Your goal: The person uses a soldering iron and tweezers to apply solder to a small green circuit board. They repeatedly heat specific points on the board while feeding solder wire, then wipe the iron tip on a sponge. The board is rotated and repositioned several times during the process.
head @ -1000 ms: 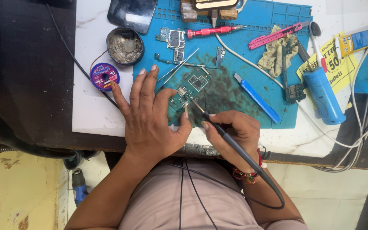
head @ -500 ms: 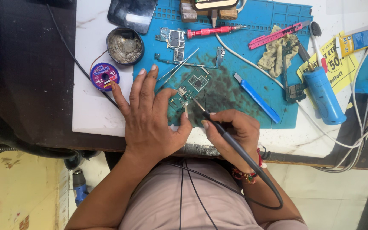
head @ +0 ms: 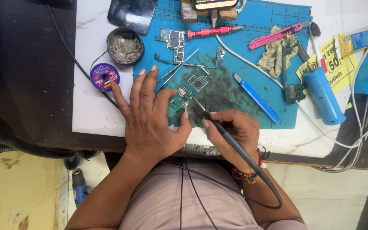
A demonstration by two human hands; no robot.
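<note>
Head view, looking down on a white desk (head: 94,110) with a blue work mat (head: 252,106) on it. At far left, off the mat, sits a small purple spool of solder wire (head: 104,77), and just above it a round tin of metal wool (head: 125,44).

Next comes the left hand (head: 150,123), spread flat with fingers open, its fingertips pressing down on the near edge of a small green circuit board (head: 189,88) that lies on the mat near its front edge. A pair of tweezers (head: 177,70) rests just beside the board's upper left.

To the right, the right hand (head: 231,132) is closed in a pen grip around a black soldering iron (head: 222,127) — its tip touches or nearly touches the board's lower right side; I cannot tell which.

The board looks light, thin, stiff and fragile, so it is best held at its bare edges, away from the small parts.

Farther right lie a blue plastic pry tool (head: 256,98), a yellowed sponge (head: 275,51) and a blue cylinder-shaped tool (head: 323,96) — crowded ground. Open mat remains between the board and the pry tool; the desk's front edge is close behind both hands.
</note>
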